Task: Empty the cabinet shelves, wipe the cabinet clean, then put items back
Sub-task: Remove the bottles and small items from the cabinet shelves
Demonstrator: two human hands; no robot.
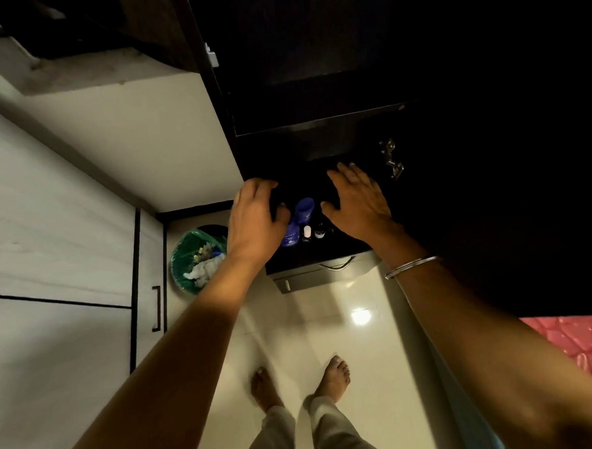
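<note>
- Dark wooden cabinet: shelves too dim to read.
- Blue plastic bottles, small vials: on the low dark unit below the cabinet.
- Left hand: curled round something dark, unidentifiable.
- Right hand: fingers spread, holding nothing.
- Risk: either wrist nudging the crowded bottles over.

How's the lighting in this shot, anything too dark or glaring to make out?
Head view: the cabinet interior is almost black, so its shelves are unreadable; a bright glare spot sits on the glossy floor; left hand and right hand are lit; wide-angle distortion bends the wall edges.
</note>
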